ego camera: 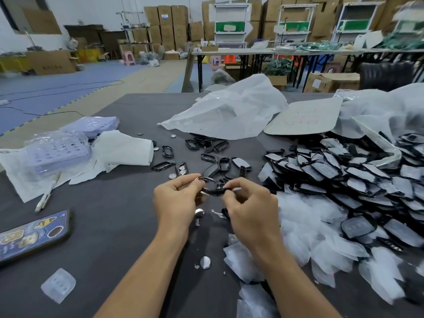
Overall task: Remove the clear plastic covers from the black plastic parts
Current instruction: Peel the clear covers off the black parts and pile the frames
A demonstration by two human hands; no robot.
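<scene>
Both hands are raised just above the dark table, near its middle, with one black plastic part held between them.

- Left hand: fingers curled, thumb and forefingers pinching the part's left end.
- Right hand: fingers curled, thumb and forefinger pinching the right end.
- The part: a ring-shaped frame whose long axis runs side to side from one hand to the other, with the right end slightly lower. Neither hand is nearer, since each holds one end.
- Clear cover: there is a glint at the left end, but blur prevents telling whether film is on the part or where its edge is.

The heap of covered parts lies to the right, closer to the right hand. Loose clear covers are spread in front of the heap and reach the right forearm. Bare black frames lie scattered just beyond the hands.

Judgement: peeling is in progress on this piece. If so, one hand would brace an end while the other draws the film along the long axis — much of the heap appears unprocessed.
</scene>
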